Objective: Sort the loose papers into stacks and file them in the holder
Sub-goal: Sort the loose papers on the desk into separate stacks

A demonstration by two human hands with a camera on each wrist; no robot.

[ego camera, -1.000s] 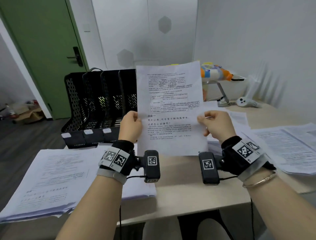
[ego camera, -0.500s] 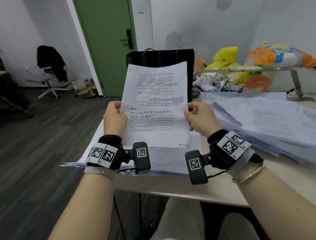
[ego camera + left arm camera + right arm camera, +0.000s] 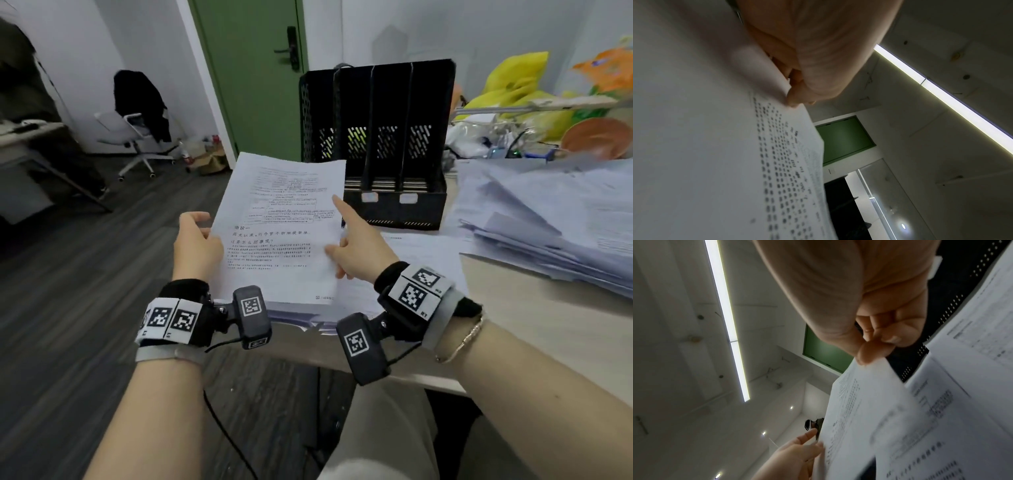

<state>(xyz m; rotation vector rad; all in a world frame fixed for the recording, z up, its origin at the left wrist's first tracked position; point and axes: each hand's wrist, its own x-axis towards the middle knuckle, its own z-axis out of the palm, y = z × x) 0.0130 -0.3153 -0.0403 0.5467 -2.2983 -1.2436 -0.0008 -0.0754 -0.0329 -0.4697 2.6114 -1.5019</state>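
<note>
A printed sheet (image 3: 281,222) lies tilted just above a stack of papers (image 3: 301,310) at the table's left end. My right hand (image 3: 356,246) pinches its right edge, thumb on top and forefinger stretched out along the edge; the right wrist view shows that pinch (image 3: 869,356). My left hand (image 3: 197,240) touches the sheet's left edge with loosened, nearly straight fingers (image 3: 809,436). Behind the sheet stands the black mesh file holder (image 3: 376,137) with several upright slots. A big untidy pile of loose papers (image 3: 548,222) spreads to the right.
The table's front edge (image 3: 513,342) runs close under my right wrist. Behind the pile lie yellow bags (image 3: 513,82) and an orange bowl (image 3: 596,137). A green door (image 3: 250,68) and a white office chair (image 3: 137,130) stand off the table's left end.
The sheet went from upright in front of me down to nearly flat over the left stack. My view swung left. My left fingers loosened, and my right forefinger stretched out.
</note>
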